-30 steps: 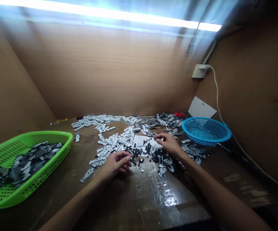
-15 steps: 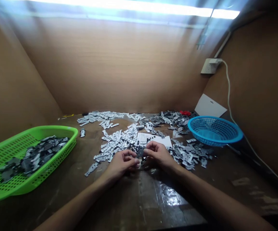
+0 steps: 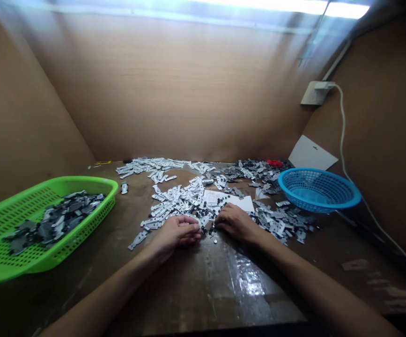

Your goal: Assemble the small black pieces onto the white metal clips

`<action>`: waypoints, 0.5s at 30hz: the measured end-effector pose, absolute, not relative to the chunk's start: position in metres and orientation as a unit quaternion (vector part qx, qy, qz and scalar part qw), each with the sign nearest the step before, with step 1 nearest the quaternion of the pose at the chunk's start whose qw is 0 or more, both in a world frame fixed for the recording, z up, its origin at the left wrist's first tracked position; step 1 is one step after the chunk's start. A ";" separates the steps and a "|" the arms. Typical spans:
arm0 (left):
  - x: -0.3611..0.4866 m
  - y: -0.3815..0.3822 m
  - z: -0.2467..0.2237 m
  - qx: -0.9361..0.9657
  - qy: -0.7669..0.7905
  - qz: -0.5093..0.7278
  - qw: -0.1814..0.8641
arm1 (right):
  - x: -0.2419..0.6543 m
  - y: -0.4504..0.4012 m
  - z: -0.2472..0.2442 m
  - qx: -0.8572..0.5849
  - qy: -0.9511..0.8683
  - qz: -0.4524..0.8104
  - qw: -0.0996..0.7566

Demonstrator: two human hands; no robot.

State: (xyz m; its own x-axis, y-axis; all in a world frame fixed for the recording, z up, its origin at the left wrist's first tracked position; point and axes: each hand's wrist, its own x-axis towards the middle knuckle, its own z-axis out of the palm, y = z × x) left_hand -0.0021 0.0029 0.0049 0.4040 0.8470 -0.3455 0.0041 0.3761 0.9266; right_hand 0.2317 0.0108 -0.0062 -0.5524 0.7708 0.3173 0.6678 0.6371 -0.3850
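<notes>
My left hand [image 3: 180, 232] is closed, thumb against fingers, at the near edge of a pile of light metal pieces [image 3: 174, 203]; whatever it pinches is too small to make out. Just right of it, my right hand [image 3: 233, 222] is lowered with curled fingertips over small black parts [image 3: 210, 229], and what it grips, if anything, is hidden. A small round silvery piece [image 3: 215, 241] lies between and in front of the hands. Behind them is a white paper [image 3: 243, 202] with black bits on it. Darker grey pieces [image 3: 280, 222] spread to the right.
A green basket [image 3: 109, 188] holding grey pieces stands at the left, and a blue basket [image 3: 320, 206] at the right. Farther back are more light pieces [image 3: 153, 164], dark pieces [image 3: 255, 171], a red item [image 3: 274, 163] and a white card [image 3: 311, 152]. A cable [image 3: 343, 121] hangs at right.
The dark grey piece between my hands is no longer visible there. My right hand has turned palm down and lowered to the black parts. The view has shifted slightly.
</notes>
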 end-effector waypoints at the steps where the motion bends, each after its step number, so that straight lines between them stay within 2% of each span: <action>1: -0.002 0.003 0.004 0.472 0.456 0.302 0.691 | 0.233 0.011 -0.005 -0.417 -0.869 0.117 0.239; 8: 0.001 -0.001 -0.002 0.504 0.452 0.276 0.683 | 0.231 0.005 0.006 -0.430 -0.802 0.198 0.365; 15: 0.001 0.000 -0.005 0.509 0.437 0.278 0.688 | 0.221 0.002 0.002 -0.391 -0.824 0.223 0.343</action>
State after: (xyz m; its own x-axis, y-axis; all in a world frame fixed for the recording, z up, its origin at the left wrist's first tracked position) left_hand 0.0007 0.0000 -0.0047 0.4634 0.8271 -0.3179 0.0614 0.3279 0.9427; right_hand 0.2215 0.0021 0.0021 -0.4585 0.7982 0.3908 0.4924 0.5942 -0.6360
